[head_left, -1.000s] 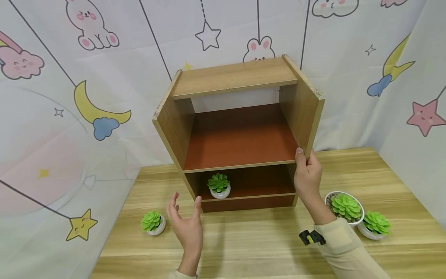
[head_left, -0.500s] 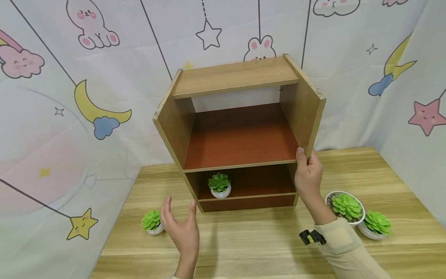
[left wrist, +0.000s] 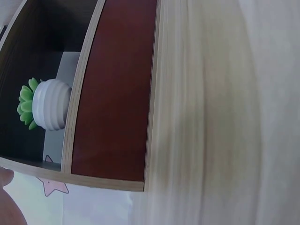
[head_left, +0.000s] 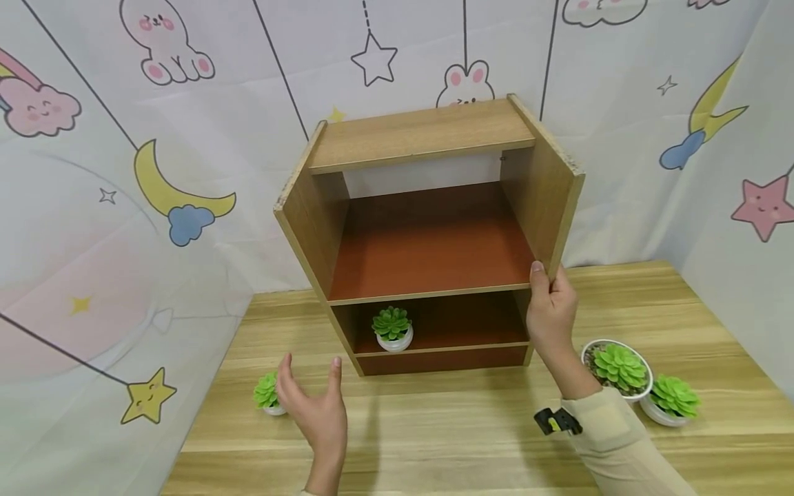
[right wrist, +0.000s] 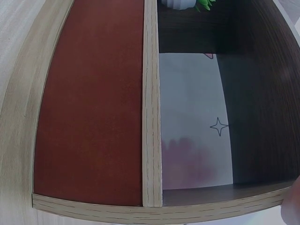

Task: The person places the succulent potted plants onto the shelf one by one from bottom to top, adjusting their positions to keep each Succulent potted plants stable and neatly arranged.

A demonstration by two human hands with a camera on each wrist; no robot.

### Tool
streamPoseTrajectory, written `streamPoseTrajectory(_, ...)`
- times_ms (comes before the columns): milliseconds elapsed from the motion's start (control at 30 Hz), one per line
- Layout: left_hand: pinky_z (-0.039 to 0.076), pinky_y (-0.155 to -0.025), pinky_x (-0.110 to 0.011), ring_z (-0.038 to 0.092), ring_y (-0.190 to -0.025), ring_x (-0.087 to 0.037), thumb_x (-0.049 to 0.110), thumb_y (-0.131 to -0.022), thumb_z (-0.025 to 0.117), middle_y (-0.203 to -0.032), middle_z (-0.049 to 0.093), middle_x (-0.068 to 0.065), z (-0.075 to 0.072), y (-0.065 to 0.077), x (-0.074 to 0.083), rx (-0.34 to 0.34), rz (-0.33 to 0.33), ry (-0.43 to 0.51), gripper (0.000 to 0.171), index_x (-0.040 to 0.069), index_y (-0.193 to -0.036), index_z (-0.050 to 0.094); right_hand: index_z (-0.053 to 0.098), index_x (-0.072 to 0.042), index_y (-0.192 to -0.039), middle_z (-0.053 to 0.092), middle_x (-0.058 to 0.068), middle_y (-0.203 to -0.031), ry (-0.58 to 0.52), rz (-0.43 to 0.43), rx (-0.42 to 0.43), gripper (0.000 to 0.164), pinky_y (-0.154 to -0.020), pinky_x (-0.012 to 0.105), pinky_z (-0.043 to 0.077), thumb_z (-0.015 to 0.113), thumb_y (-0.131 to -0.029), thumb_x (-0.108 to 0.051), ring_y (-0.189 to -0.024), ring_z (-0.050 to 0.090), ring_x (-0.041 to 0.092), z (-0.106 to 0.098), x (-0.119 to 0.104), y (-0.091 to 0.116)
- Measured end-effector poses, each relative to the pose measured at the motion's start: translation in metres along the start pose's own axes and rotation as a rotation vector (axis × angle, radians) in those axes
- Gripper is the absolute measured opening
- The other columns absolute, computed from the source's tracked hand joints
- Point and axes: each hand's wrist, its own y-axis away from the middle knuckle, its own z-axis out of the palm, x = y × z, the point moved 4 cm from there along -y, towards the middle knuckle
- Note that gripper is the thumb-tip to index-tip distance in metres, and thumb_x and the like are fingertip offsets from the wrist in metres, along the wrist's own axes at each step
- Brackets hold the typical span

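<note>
My right hand (head_left: 551,313) grips the right side panel of a small wooden cabinet (head_left: 428,293), with the thumb at the panel's front edge. On the cabinet's lower shelf, toward the left, stands a green succulent in a white pot (head_left: 393,329); the left wrist view shows that potted succulent (left wrist: 50,104) sideways. Over the table left of the cabinet, my left hand (head_left: 318,417) has its thumb and fingers spread apart and holds nothing. Just beyond its fingers is another potted succulent (head_left: 267,393), its pot partly hidden behind the hand.
To the right of my right forearm stand a succulent in a wider white bowl with gravel (head_left: 618,370) and a small potted succulent (head_left: 673,399), side by side. Everything rests on a wood-grain table (head_left: 434,441). A printed cloth backdrop (head_left: 248,89) surrounds the back and sides.
My left hand has moved left, away from the cabinet's lower corner, and now overlaps the left succulent's pot. The right hand keeps its hold on the side panel.
</note>
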Motion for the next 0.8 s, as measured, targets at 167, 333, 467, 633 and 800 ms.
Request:
streamPoseTrajectory(167, 0.022, -0.11, -0.053, 0.027, -0.135, -0.029, 0.021, -0.081, 0.084, -0.148, 0.034, -0.012, -0.002, -0.002, -0.004, 0.009, -0.032, 0.011, 0.079, 0.008, -0.146, 0.042, 0.062, 0.018, -0.102, 0.057, 0.007, -0.079, 0.015, 0.004, 0.018, 0.026, -0.072, 0.023, 0.038, 0.049, -0.1, -0.004, -0.081, 0.047, 0.008, -0.002, 0.001, -0.001)
streamPoseTrajectory(333, 0.019, -0.11, -0.053, 0.025, -0.136, -0.029, 0.023, -0.081, 0.083, -0.15, 0.03, -0.011, -0.006, -0.006, -0.006, 0.018, -0.043, -0.01, 0.081, 0.009, -0.147, 0.039, 0.062, 0.018, -0.102, 0.061, 0.017, -0.085, -0.001, -0.007, 0.011, 0.026, -0.074, 0.022, 0.04, 0.049, -0.1, -0.004, -0.082, 0.049, 0.007, -0.001, 0.0, -0.001)
streamPoseTrajectory(467, 0.017, -0.11, -0.053, 0.021, -0.137, -0.03, 0.024, -0.082, 0.082, -0.152, 0.026, -0.012, -0.01, -0.013, -0.007, 0.028, -0.024, -0.023, 0.081, 0.01, -0.149, 0.037, 0.062, 0.018, -0.104, 0.061, 0.014, -0.086, -0.004, -0.007, 0.012, 0.026, -0.075, 0.022, 0.04, 0.049, -0.1, -0.003, -0.083, 0.049, 0.007, 0.0, 0.0, -0.001)
streamPoseTrajectory(633, 0.015, -0.111, -0.049, 0.021, -0.137, -0.029, 0.024, -0.081, 0.083, -0.152, 0.026, -0.013, -0.016, -0.021, -0.009, 0.052, -0.014, -0.046, 0.083, 0.011, -0.149, 0.036, 0.062, 0.018, -0.099, 0.055, 0.005, -0.076, 0.001, -0.002, 0.018, 0.025, -0.072, 0.023, 0.038, 0.05, -0.1, -0.004, -0.079, 0.046, 0.01, 0.0, 0.001, -0.001)
streamPoseTrajectory(800, 0.013, -0.111, -0.05, 0.02, -0.138, -0.028, 0.025, -0.078, 0.085, -0.152, 0.026, -0.012, -0.022, -0.026, -0.013, 0.066, -0.018, -0.091, 0.089, 0.011, -0.15, 0.035, 0.062, 0.018, -0.1, 0.055, 0.005, -0.075, -0.003, 0.002, 0.016, 0.026, -0.071, 0.023, 0.038, 0.049, -0.1, -0.004, -0.078, 0.046, 0.01, 0.0, 0.002, 0.0)
